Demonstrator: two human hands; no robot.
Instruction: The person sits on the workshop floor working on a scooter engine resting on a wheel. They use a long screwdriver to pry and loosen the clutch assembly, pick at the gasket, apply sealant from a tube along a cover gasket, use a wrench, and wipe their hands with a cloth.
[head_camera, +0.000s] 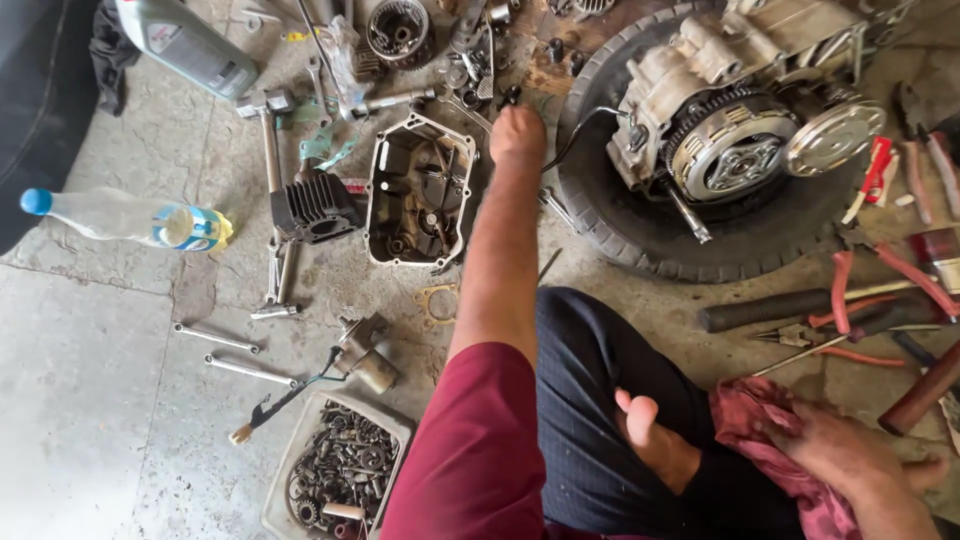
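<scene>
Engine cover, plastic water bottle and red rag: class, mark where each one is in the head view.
engine cover (420, 190), head view, on its open inner cavity.
plastic water bottle (115, 215), head view, on the clear body.
red rag (765, 430), head view, on the bunched cloth beside the right hand (845, 455).

A single head-worn camera looks steeply down from above a seated person, close enough that the lap fills the frame's 6 o'clock. It faces forward over the concrete floor (90, 400), with the engine (740, 120) on a tyre (640, 240) toward 1 o'clock and a bottle (125, 218) at 9 o'clock. No second view shares the scene.
</scene>
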